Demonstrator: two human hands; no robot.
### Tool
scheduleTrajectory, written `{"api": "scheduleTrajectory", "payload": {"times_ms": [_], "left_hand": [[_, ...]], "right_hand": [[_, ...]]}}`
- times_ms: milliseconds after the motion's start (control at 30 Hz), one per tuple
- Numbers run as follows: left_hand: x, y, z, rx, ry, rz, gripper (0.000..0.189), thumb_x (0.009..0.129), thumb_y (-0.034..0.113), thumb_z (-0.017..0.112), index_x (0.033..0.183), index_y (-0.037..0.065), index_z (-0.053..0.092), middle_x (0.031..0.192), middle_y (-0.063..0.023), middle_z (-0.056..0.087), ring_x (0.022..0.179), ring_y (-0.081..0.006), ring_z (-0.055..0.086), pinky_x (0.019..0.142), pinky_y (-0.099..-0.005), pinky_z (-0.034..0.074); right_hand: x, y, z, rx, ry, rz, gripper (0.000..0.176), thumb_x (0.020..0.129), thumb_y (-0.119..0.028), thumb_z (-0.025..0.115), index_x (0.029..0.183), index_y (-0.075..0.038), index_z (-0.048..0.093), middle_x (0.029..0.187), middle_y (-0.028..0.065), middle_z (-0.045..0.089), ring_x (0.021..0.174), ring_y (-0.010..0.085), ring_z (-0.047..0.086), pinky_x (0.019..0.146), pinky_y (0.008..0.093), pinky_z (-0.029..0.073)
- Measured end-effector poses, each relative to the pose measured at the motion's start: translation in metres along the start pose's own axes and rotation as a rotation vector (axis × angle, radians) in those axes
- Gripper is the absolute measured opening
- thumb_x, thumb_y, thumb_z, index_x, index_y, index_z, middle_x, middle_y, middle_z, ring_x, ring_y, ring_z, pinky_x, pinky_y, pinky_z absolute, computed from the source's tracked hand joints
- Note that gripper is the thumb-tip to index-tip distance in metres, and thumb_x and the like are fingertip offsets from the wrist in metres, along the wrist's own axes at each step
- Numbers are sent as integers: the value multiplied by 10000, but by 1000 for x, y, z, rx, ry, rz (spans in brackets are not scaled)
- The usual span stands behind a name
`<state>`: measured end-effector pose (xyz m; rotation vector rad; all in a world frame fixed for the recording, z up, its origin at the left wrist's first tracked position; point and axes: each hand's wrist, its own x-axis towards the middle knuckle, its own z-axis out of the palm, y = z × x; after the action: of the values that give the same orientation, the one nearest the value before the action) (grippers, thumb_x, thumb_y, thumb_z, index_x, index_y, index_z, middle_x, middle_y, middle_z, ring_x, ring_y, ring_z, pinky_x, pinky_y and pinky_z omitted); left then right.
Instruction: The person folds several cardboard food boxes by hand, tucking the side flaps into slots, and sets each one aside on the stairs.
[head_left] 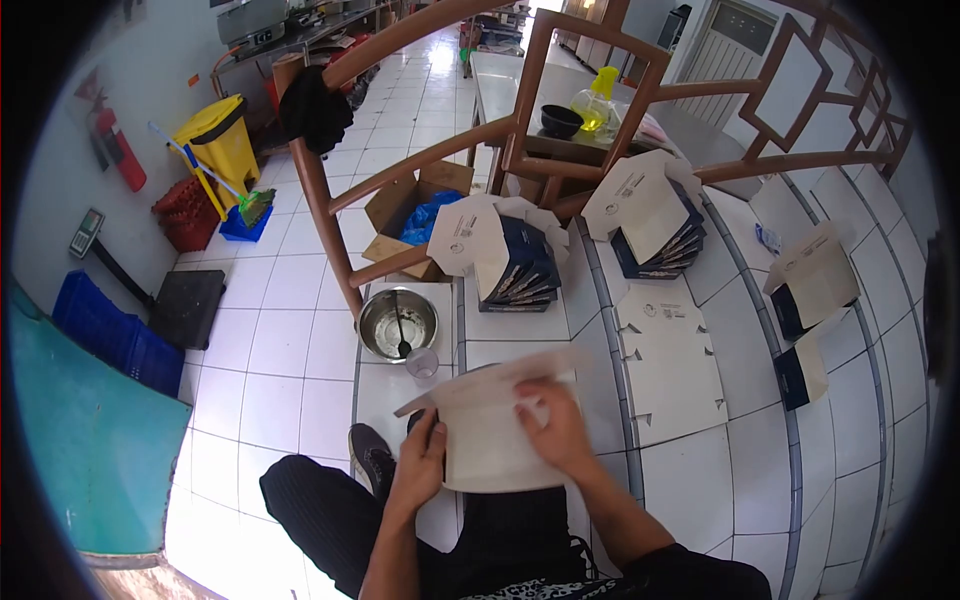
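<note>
A partly folded white cardboard box [490,440] lies over my lap, its far flap raised and blurred. My left hand [424,455] grips its left side, thumb on top. On the right part of the card is my right hand [552,425], thumb and fingers apart, touching or just above the surface. A flat white box sheet [672,365] lies on the tiled step to the right. Beyond it stand two stacks of folded white and dark blue boxes, one [520,262] nearer the middle and one [655,225] farther right.
A steel bowl [378,325] with a dark utensil and a clear cup [422,364] stand left of the card. Brown metal railing [430,160] crosses ahead. An open carton [400,212] holds blue plastic. More boxes [815,275] lie on the right steps.
</note>
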<state>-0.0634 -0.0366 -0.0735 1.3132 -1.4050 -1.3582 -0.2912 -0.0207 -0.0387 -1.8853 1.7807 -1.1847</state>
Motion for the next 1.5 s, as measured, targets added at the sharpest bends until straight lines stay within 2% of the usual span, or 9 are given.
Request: {"api": "scheduleTrajectory", "payload": {"times_ms": [167,267,400,700,933,1033,1167,1367,1500], "left_hand": [[4,21,-20,121,-17,24,525,1081,294,513,1422,-104,528,1149,-309,715,1083,-335,718,969,-388,513],[6,25,-23,183,-75,26,511,1071,302,533,1429,-62,547,1089,-293,736,1035,-335,738,910,-391,535],[11,30,-26,234,-31,-25,469,1055,297,553,1380,-38,604,1080,-311,729,1024,-359,744,895,-403,542],[3,50,-15,768,396,270,298,943,270,686,1117,30,710,1056,-162,697,999,-384,652,888,-465,517],[-27,64,67,947,-125,439,713,836,463,796,1323,-2,562,1443,-245,496,1184,-394,598,922,-491,525],[-16,48,73,797,-206,240,502,913,366,737,1206,-27,631,1281,-257,628,1085,-396,665,791,-495,547],[3,55,56,394,-217,95,277,980,210,649,931,-61,683,671,-161,670,666,-380,679,680,-433,514],[6,18,77,-177,-297,-187,217,1004,159,603,1032,-43,677,780,-117,663,694,-251,615,701,-376,482],[-6,29,85,71,-134,185,232,987,108,570,1120,-72,633,855,-172,673,756,-283,642,764,-363,512]], "right_hand": [[21,0,-31,-334,430,29,391,828,-55,791,1179,-6,628,1048,137,715,983,263,681,816,358,526],[17,15,-44,75,68,358,405,824,-87,800,1172,32,629,991,185,732,915,342,725,820,386,546],[8,32,-54,287,-195,454,344,872,-13,761,1204,31,684,1020,91,746,896,157,693,782,294,537],[-7,32,-40,208,-233,371,317,977,-200,650,1088,90,710,827,205,734,747,224,715,694,354,529],[-9,2,-14,285,-89,447,260,975,-170,640,1084,51,719,870,230,730,783,348,720,693,406,534],[1,-4,-35,-4,-178,205,196,957,-140,662,1035,27,727,884,189,716,738,370,685,669,421,528],[7,-16,-41,-268,65,-158,115,927,-72,678,986,16,725,916,165,673,704,364,657,649,443,518],[2,-24,-20,-64,47,41,108,900,-27,682,983,39,699,883,164,649,704,334,678,648,402,529],[6,-44,-17,65,70,134,125,879,-44,692,961,45,660,878,169,647,715,343,688,653,405,536]]}}
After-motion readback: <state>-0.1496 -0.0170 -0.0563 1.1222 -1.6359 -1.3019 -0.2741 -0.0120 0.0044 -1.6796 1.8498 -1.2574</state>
